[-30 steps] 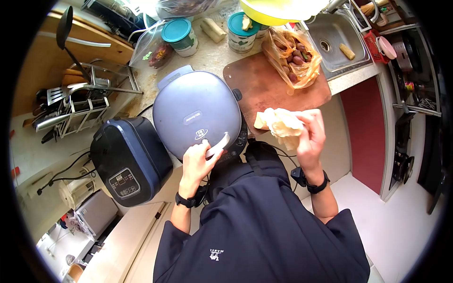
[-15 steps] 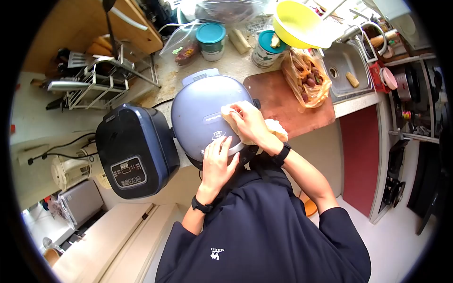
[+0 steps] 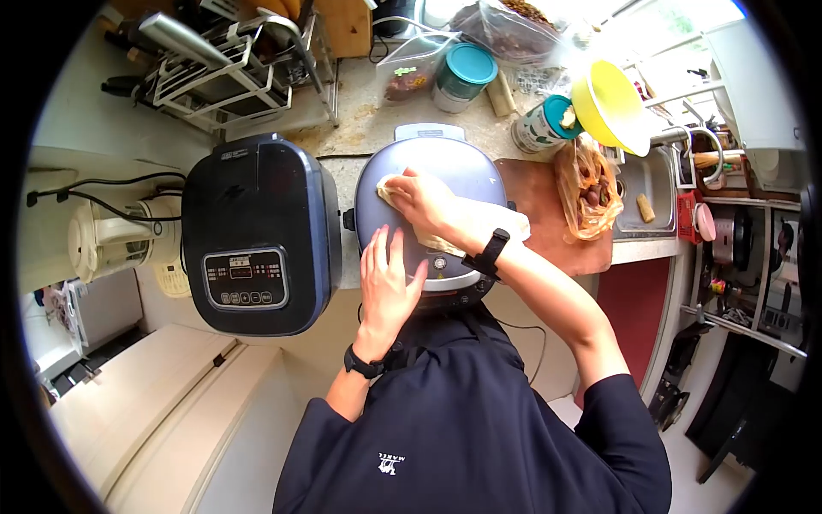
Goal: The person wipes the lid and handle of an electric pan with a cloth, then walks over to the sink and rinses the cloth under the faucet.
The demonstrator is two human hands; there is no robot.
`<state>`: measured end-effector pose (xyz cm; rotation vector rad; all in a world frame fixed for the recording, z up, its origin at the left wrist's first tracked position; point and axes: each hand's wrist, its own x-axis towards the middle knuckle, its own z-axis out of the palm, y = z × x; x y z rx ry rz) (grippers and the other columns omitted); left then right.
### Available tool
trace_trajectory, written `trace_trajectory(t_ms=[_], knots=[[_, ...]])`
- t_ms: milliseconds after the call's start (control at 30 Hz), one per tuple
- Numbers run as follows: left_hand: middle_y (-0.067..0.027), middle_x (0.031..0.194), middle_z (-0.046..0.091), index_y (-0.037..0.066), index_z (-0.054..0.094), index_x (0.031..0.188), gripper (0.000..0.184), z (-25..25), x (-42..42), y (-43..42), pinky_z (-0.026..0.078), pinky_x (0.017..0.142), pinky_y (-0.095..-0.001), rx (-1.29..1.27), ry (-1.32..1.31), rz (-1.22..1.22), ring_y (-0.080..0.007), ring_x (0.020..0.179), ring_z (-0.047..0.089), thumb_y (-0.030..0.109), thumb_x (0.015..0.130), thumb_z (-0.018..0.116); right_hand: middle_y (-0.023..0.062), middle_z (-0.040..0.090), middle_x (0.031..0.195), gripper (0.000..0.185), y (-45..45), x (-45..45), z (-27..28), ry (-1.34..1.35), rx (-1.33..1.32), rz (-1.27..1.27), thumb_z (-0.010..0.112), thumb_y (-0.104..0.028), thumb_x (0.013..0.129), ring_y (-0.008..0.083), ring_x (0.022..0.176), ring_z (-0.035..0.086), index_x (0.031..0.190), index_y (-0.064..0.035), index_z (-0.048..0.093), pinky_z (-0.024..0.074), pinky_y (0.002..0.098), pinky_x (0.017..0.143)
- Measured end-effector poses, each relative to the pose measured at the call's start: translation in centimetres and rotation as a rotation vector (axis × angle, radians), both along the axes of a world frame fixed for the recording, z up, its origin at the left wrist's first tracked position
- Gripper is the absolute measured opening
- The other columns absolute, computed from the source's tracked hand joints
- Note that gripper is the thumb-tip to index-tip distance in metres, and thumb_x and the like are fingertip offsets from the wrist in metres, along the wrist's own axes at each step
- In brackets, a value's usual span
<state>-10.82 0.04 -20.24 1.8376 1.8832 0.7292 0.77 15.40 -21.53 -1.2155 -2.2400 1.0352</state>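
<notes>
A rounded blue-grey electric griddle (image 3: 432,152) with a closed lid is in front of me on the counter. My right hand (image 3: 421,202) presses a cream cloth (image 3: 512,221) onto the upper left of the lid. Part of the cloth trails out under the right forearm. My left hand (image 3: 390,287) lies on the front left of the lid, its fingers stretched out and holding nothing. Both wrists wear black bands. The right arm hides the lid's middle.
Left of the griddle is a black rice cooker (image 3: 257,231). To the right lie a brown cutting board (image 3: 535,201) and an orange plastic bag (image 3: 591,193). A yellow bowl (image 3: 610,107) stands near the sink (image 3: 638,184). A teal-lidded canister (image 3: 465,77) and a wire rack (image 3: 227,81) are behind.
My right hand has slid the cloth across the lid toward its upper left. The left hand stays at the lid's front. The camera view has turned, shifting the counter things rightward.
</notes>
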Motion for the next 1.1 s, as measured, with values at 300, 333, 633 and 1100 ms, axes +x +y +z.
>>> trace_trajectory(t_ms=[300, 333, 633, 1100], knots=[[-0.0284, 0.163, 0.034, -0.009, 0.032, 0.156, 0.088, -1.1, -1.2, 2.1, 0.027, 0.125, -0.0524, -0.044, 0.047, 0.04, -0.0435, 0.152, 0.033, 0.029, 0.09, 0.075, 0.0165, 0.061, 0.099, 0.023, -0.2, -0.9, 2.2, -0.194, 0.17, 0.189, 0.064, -0.006, 0.089, 0.0373, 0.092, 0.063, 0.112, -0.0038, 0.066, 0.0531, 0.0456, 0.081], [-0.0283, 0.163, 0.033, -0.009, 0.032, 0.156, 0.088, -1.3, -1.2, 2.3, 0.026, 0.125, -0.0522, -0.035, 0.036, 0.039, -0.0429, 0.152, 0.032, 0.029, 0.089, 0.076, 0.0163, 0.062, 0.097, 0.025, -0.4, -1.1, 2.1, -0.187, 0.18, 0.188, 0.064, -0.006, 0.089, 0.0373, 0.091, 0.064, 0.114, -0.0053, 0.067, 0.053, 0.0458, 0.08], [-0.0275, 0.165, 0.031, -0.008, 0.028, 0.159, 0.094, -1.6, -1.1, 3.4, 0.024, 0.127, -0.0504, -0.06, -0.04, 0.022, -0.0402, 0.154, 0.03, 0.028, 0.087, 0.077, 0.0179, 0.065, 0.102, 0.035, -1.8, -2.0, 1.6, -0.23, 0.194, 0.136, 0.061, -0.01, 0.091, 0.0379, 0.096, 0.064, 0.124, -0.002, 0.067, 0.0536, 0.0442, 0.086], [-0.0282, 0.163, 0.035, -0.01, 0.033, 0.156, 0.089, -0.5, -1.9, 2.3, 0.021, 0.128, -0.0504, -0.113, -0.028, -0.066, -0.0392, 0.155, 0.029, 0.021, 0.084, 0.076, 0.0185, 0.063, 0.106, 0.03, -4.7, -1.9, 1.4, -0.295, 0.293, 0.074, 0.06, -0.013, 0.091, 0.0371, 0.099, 0.064, 0.119, -0.0012, 0.066, 0.0528, 0.0455, 0.086]])
